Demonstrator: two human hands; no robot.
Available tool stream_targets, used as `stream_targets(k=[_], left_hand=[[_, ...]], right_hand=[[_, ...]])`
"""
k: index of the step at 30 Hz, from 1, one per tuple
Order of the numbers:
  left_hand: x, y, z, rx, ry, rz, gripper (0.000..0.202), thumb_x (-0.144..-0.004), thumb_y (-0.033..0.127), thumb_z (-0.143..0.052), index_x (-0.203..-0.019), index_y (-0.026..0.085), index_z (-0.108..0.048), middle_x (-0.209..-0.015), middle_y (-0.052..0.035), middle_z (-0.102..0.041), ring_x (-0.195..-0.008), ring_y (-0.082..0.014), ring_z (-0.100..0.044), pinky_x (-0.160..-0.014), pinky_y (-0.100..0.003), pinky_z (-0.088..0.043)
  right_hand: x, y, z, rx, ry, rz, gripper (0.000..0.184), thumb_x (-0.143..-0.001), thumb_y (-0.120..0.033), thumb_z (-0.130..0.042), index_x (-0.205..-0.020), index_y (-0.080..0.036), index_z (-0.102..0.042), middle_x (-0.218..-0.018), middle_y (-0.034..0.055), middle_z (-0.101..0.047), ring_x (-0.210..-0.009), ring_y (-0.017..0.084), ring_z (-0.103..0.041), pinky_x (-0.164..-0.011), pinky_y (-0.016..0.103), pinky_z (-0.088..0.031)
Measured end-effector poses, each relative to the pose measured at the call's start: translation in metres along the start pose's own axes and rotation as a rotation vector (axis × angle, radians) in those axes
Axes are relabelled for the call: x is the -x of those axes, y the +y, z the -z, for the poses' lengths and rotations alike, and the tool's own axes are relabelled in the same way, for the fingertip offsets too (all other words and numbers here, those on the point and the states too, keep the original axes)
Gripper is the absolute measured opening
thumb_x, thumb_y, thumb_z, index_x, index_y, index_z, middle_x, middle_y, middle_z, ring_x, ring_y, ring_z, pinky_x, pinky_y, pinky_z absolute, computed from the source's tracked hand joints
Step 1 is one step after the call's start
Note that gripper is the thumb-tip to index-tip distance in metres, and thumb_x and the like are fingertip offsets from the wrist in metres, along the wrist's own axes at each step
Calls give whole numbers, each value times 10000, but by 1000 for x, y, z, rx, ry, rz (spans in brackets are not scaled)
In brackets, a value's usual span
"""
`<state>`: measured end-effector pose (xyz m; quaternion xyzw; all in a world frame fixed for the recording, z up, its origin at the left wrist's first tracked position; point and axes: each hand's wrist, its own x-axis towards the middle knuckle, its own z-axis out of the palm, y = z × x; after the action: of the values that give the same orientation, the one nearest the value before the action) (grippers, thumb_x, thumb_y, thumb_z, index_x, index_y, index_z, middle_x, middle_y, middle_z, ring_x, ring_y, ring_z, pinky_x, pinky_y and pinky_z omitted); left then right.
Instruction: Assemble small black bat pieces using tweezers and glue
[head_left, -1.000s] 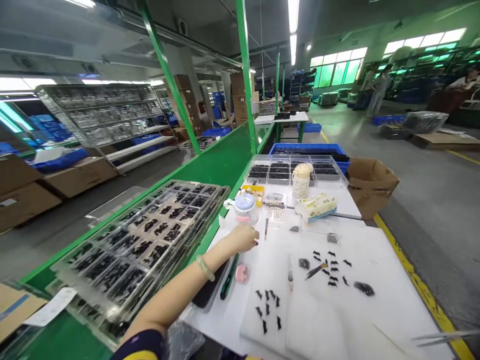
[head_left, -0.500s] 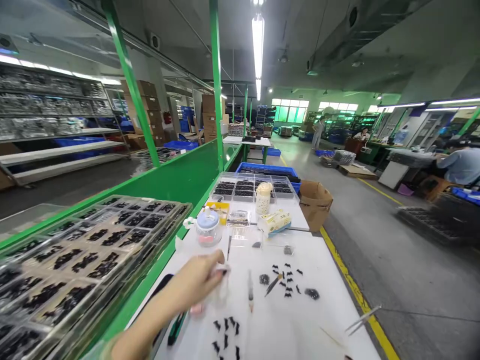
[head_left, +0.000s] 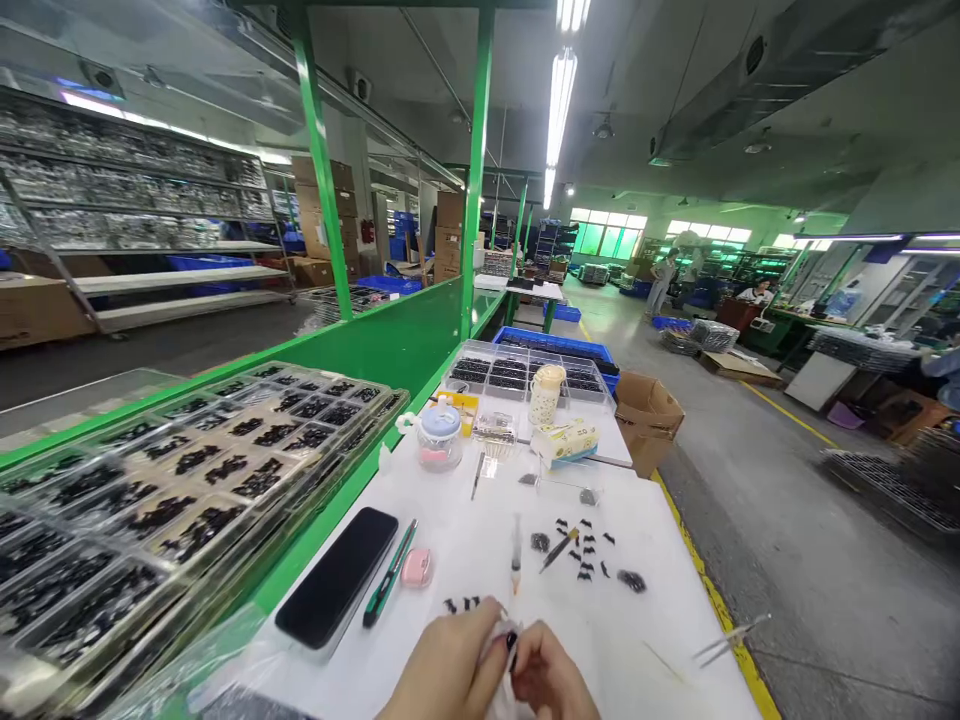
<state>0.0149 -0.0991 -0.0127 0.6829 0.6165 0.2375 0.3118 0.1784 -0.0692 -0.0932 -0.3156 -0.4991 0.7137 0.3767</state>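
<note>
Both my hands meet at the bottom edge of the head view, over the white work mat (head_left: pixel 660 590). My left hand (head_left: pixel 442 672) and my right hand (head_left: pixel 551 682) are closed together, pinching a small pale crumpled piece (head_left: pixel 501 640) between the fingertips; I cannot make out what it is. Just beyond the fingers lie a few small black parts (head_left: pixel 461 604). Farther out a syringe-like tool (head_left: pixel 516 555), a small brush (head_left: pixel 559 548) and a cluster of black parts (head_left: pixel 589 555) rest on the mat.
A black phone (head_left: pixel 337 575), a green pen (head_left: pixel 390 586) and a pink case (head_left: pixel 417 567) lie left. Tweezers (head_left: pixel 731 636) sit at the right edge. Clear trays of black parts (head_left: pixel 187 470) fill the green bench; a jar (head_left: pixel 439 437), cup (head_left: pixel 546 392) and tissue pack (head_left: pixel 564 442) stand behind. People work far right.
My left hand pulled back from near the jar to the near edge of the mat and met my right hand, which has come into view. The camera tilted up and shifted.
</note>
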Motion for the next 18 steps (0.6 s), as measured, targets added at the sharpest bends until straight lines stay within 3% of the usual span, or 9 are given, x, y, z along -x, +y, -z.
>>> stream_targets(k=[4, 9, 14, 18], left_hand=[[3, 1, -3, 72, -13, 8, 115, -935, 352, -436, -866, 263, -457, -819, -113, -749, -746, -297, -697, -671, -352, -414], [12, -9, -5, 175, 62, 70, 200, -984, 404, -361, -899, 261, -472, -893, -109, -735, -861, -292, -694, -763, -353, -454], [27, -21, -14, 250, 85, 134, 206, -967, 432, -402, -911, 251, -485, -877, -109, -707, -837, -292, -652, -769, -371, -433], [46, -31, -12, 340, 44, 146, 200, -923, 430, -532, -871, 238, -546, -867, -71, -697, -848, -272, -622, -791, -355, -422]], right_hand=[[-2, 0, -14, -20, 34, 44, 773, -579, -850, -794, -757, -252, -339, -701, -46, -416, -629, 126, -399, -662, 282, -397], [1, -4, -25, 25, 79, 48, 562, -759, -716, -786, -875, -240, -511, -831, 6, -573, -787, 179, -559, -767, 300, -454], [-1, 1, -29, 76, 66, 3, 520, -768, -700, -791, -856, -207, -650, -787, 15, -614, -787, 204, -594, -800, 320, -491], [8, 8, -26, 61, 34, -49, 539, -729, -698, -830, -811, -191, -668, -743, 9, -621, -744, 182, -581, -736, 290, -470]])
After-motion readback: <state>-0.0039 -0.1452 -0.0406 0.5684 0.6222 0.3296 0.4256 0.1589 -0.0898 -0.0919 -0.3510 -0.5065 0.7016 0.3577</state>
